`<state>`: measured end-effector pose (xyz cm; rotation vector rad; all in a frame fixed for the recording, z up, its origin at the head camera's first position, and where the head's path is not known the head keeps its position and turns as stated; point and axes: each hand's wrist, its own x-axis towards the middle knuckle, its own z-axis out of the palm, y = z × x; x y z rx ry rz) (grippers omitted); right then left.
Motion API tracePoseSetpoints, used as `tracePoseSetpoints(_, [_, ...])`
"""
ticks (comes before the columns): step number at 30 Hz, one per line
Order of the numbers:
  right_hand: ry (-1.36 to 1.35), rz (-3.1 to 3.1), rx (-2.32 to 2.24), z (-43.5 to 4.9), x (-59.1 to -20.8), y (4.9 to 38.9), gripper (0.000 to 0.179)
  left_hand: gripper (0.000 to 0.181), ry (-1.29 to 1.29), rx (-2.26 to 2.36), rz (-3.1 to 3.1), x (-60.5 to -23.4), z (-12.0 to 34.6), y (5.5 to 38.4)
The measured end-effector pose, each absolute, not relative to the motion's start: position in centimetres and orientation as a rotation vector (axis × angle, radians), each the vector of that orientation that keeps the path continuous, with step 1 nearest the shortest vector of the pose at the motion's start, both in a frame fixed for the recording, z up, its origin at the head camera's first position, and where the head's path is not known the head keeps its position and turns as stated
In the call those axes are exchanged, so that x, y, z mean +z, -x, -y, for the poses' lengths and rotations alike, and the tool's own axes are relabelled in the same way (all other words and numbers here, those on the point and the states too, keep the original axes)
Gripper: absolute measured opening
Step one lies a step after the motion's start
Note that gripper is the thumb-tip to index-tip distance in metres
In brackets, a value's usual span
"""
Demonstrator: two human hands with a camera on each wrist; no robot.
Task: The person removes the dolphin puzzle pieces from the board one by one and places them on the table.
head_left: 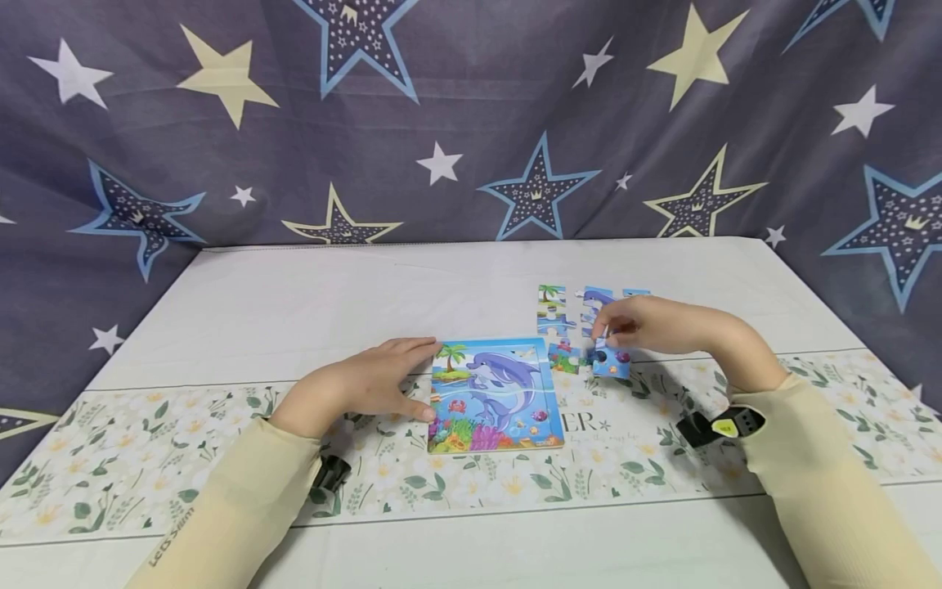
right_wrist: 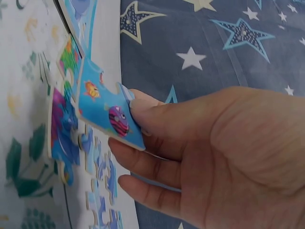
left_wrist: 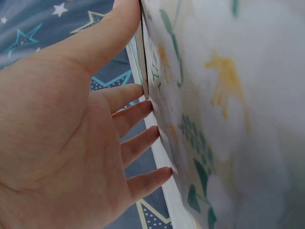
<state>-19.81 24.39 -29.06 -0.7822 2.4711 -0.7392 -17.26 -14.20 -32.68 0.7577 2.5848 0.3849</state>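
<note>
A square dolphin puzzle board [head_left: 495, 394] lies flat with its picture up, showing a palm tree and coral. My left hand [head_left: 368, 380] is at its left side, the fingers extended toward its upper left corner and the thumb near its left edge. In the left wrist view the fingers [left_wrist: 143, 143] are spread and hold nothing. My right hand [head_left: 658, 325] pinches a blue puzzle piece [right_wrist: 102, 102] with a striped fish and a small orange fish. The piece is tilted just above other pieces. Part of the right fingers hides behind it.
Loose puzzle pieces [head_left: 552, 323] lie in columns to the right of the board; the right hand covers some. A coral piece [right_wrist: 59, 126] lies below the held one. The white table [head_left: 331, 303] has a floral runner [head_left: 243, 425] across it. A star-patterned curtain [head_left: 456, 114] hangs behind.
</note>
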Motion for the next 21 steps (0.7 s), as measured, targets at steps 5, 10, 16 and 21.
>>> tracePoseSetpoints(5, [0.757, -2.503, -0.738, -25.4, -29.1, 20.1, 0.016, 0.101, -0.749, 0.383, -2.588, -32.7, 14.2, 17.3])
tracePoseSetpoints(10, [0.715, -2.505, -0.765, -26.4, -29.1, 20.4, 0.017, 0.101, -0.741, 0.383, -2.59, -32.7, 14.2, 17.2])
tracePoseSetpoints(16, [0.675, -2.523, -0.777, -27.7, -29.1, 20.5, 0.019, 0.101, -0.741, 0.379, -2.587, -32.7, 14.2, 17.3])
tracePoseSetpoints(21, [0.624, -2.547, -0.765, -28.4, -29.1, 20.5, 0.019, 0.101, -0.741, 0.377, -2.588, -32.6, 14.1, 17.2])
